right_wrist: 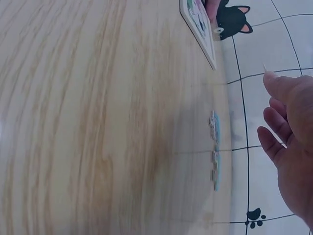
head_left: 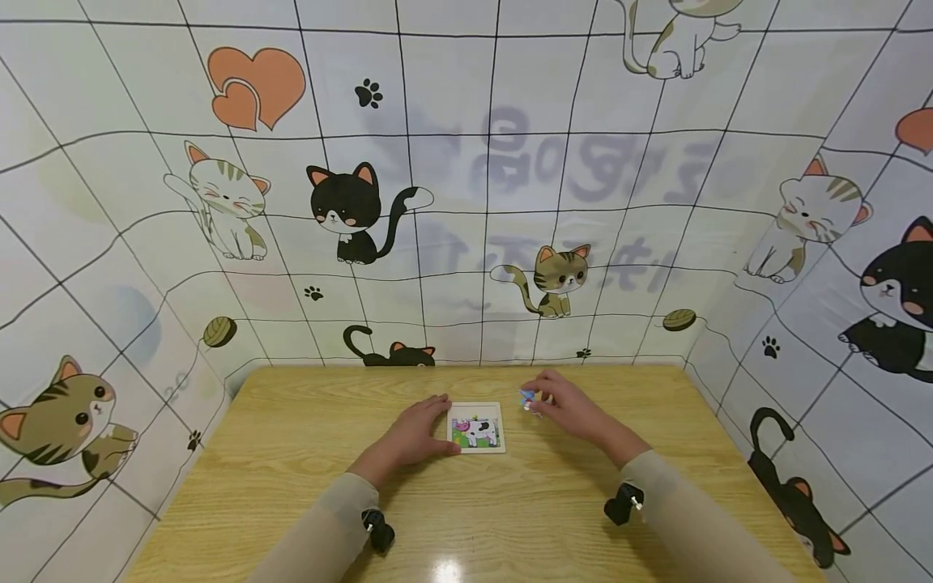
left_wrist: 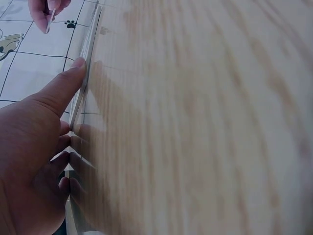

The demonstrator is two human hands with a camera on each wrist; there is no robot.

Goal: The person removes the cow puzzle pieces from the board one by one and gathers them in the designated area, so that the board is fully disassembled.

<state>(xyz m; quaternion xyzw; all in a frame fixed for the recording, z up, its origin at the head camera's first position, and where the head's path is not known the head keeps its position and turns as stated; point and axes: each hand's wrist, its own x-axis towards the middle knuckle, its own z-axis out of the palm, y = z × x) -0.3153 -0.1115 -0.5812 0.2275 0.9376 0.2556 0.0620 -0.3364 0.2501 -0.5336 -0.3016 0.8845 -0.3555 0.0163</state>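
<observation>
- Low in the head view, left of centre, the left hand [head_left: 415,431] is spread with fingers relaxed; the left side of the board is touched, the thumb laid at its lower left corner, nothing gripped.
- At lower centre, the board [head_left: 474,408] is laid flat on the table [head_left: 496,518], a cow pictured within its white rim.
- Right of centre in the right wrist view, small pieces [right_wrist: 217,169] are laid on the table.
- Right of the board, a thin piece [left_wrist: 50,22] is pinched in the fingertips of the right hand [head_left: 563,405].
</observation>
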